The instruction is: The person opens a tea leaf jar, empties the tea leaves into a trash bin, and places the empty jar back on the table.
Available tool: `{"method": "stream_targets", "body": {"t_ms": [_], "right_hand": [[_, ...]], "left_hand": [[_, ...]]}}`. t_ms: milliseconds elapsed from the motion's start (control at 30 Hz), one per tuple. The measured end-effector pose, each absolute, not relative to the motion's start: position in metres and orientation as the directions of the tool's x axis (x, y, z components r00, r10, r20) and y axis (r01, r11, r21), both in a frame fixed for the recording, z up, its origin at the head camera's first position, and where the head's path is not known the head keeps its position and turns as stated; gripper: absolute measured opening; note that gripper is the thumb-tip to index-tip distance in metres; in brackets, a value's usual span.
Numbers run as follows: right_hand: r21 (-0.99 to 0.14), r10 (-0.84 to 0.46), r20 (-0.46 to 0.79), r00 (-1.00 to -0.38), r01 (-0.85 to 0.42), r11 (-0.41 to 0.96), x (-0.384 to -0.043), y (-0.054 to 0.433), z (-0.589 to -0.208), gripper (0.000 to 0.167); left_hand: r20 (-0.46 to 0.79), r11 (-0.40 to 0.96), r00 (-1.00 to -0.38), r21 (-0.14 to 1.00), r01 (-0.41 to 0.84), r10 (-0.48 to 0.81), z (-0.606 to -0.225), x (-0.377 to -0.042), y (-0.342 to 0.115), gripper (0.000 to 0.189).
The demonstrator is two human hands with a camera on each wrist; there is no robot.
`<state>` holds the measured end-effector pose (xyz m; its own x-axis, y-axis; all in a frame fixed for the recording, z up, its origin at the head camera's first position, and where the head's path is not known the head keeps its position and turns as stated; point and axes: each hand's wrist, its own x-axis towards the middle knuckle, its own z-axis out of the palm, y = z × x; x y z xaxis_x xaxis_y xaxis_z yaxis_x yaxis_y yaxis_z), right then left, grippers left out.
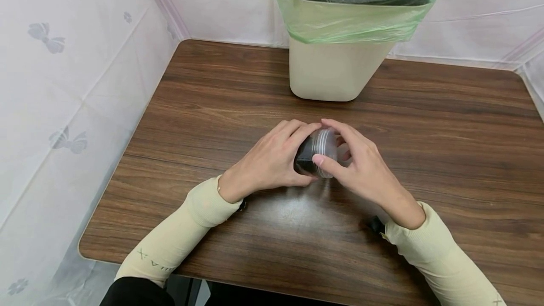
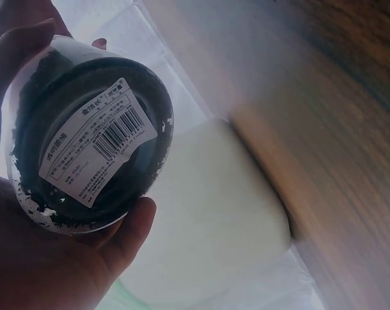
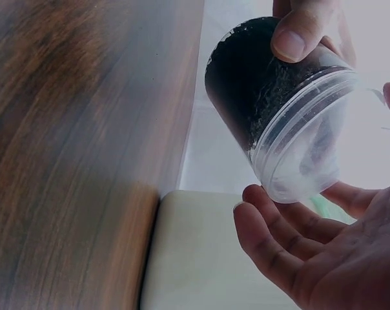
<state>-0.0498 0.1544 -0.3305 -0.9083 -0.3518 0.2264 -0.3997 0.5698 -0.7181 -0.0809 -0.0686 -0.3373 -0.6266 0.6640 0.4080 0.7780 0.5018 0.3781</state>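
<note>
Jar (image 1: 305, 157): one, clear, its inside dark, with ragged black edges near the base. Location: held between both hands above the near-middle part of the table, tipped on its side, base toward the left hand, lid toward the right.

Lid (image 1: 328, 143): clear, ridged at the rim; on the jar.

Label (image 2: 98, 142): white, on the base; barcode, Chinese print and "MADE IN CHINA".

Left hand (image 1: 276, 155): wrapped about the jar's body, thumb on the near side, fingers on the far side, gripping it.

Right hand (image 1: 363, 162): fingers spread and bent about the lid, thumb at its near edge in the head view; whether they pinch it or only touch it cannot be told.

Table (image 1: 204, 122): dark brown wood grain, rounded corners.

Bin (image 1: 331, 72): cream, dark rim, standing on the table beyond the hands, near the far edge.

Bag (image 1: 340, 22): green, translucent, lining the bin and folded over its rim.

Sheeting (image 1: 85, 84): white, printed with grey bows, left of and behind the table.

Sleeves (image 1: 191, 216): two, pale yellow, ribbed at the wrists.
</note>
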Motion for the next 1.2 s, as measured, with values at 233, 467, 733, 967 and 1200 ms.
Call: {"method": "stream_targets", "body": {"t_ms": [233, 467, 733, 967, 1200], "right_hand": [[-0.739, -0.37, 0.209, -0.905, -0.394, 0.546, -0.0532, 0.1568, -0.3324, 0.052], [-0.757, -0.337, 0.114, -0.935, -0.302, 0.58, -0.0566, 0.1553, -0.3308, 0.046], [-0.754, -0.299, 0.009, -0.954, -0.203, 0.624, -0.0593, 0.1533, -0.3273, 0.046], [-0.749, -0.26, 0.045, -0.965, -0.205, 0.63, -0.0581, 0.1526, -0.3254, 0.044], [-0.764, -0.245, 0.082, -0.966, -0.219, 0.608, -0.0546, 0.151, -0.3237, 0.047]], "left_hand": [[0.425, 0.506, -0.611, 0.343, 0.792, 0.668, -0.3376, -0.0806, -0.068, 0.095], [0.427, 0.518, -0.605, 0.313, 0.796, 0.672, -0.3378, -0.0796, -0.0669, 0.094], [0.416, 0.528, -0.607, 0.3, 0.794, 0.677, -0.3376, -0.0782, -0.0674, 0.095], [0.406, 0.523, -0.615, 0.324, 0.788, 0.676, -0.3386, -0.0803, -0.0676, 0.096], [0.407, 0.509, -0.617, 0.349, 0.787, 0.674, -0.3385, -0.0816, -0.0688, 0.095]]}}
